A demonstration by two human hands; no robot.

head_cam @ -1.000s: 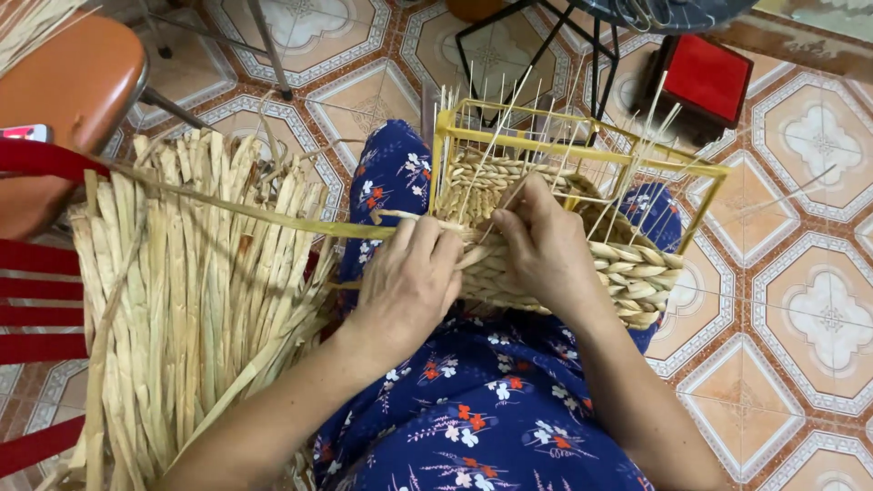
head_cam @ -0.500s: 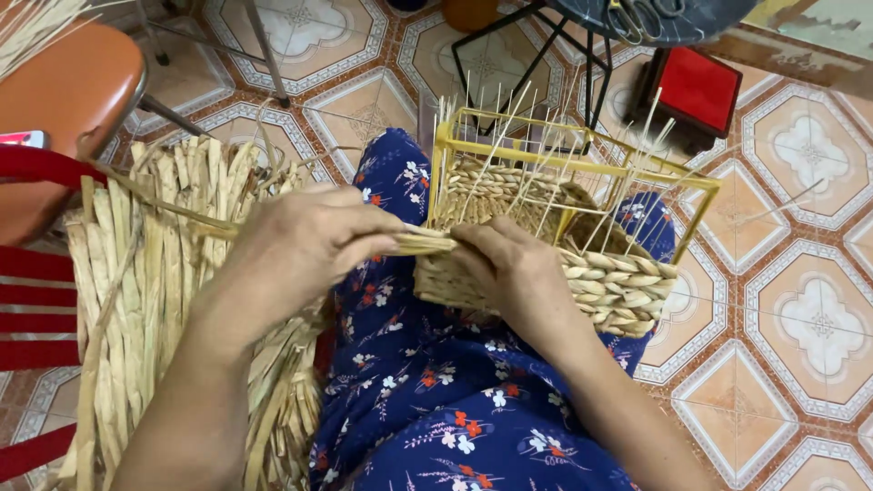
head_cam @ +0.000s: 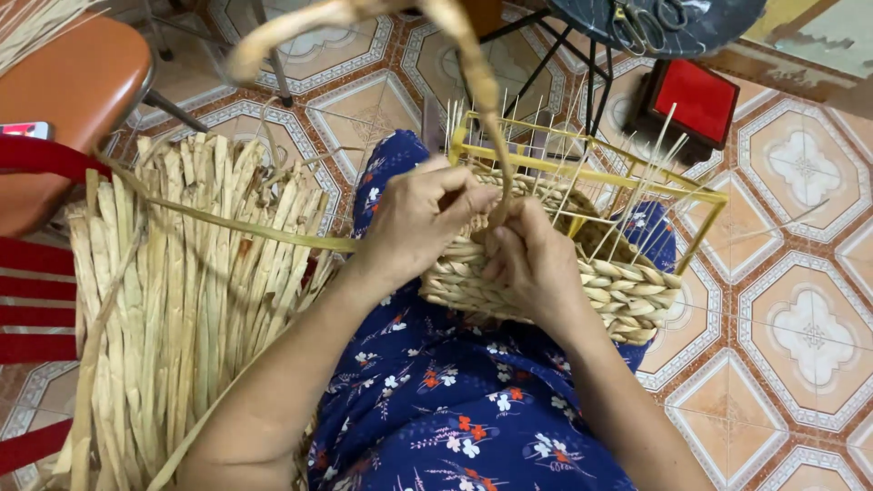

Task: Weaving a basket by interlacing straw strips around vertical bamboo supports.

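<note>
Patterned floor tiles (head_cam: 809,327), orange, cream and green, run under everything. Landmark: the half-woven basket (head_cam: 582,264) resting on the person's lap, over a blue floral dress (head_cam: 455,409). It has a yellow wire frame w/ thin upright stakes, and braided straw rows cover its lower part.

Left hand (head_cam: 423,218) sits at the basket's near left rim, fingers curled and pinching a flat straw strand (head_cam: 227,223) that stretches away to the left of the basket. Right hand (head_cam: 532,264) is just beside it, touching the left hand, pressed against the woven wall w/ fingers bent. It seems to grip the thicker twisted strand (head_cam: 473,73) that rises from the rim and loops up above the basket, but the exact grasp is hidden by the knuckles.

Left of the basket, a thick bundle of dried straw (head_cam: 173,309) lies spread out. Farther left, an orange stool seat (head_cam: 64,82) and red chair slats (head_cam: 36,300). Beyond the basket, a red box (head_cam: 696,100) on the floor, next to dark metal legs (head_cam: 568,55).
</note>
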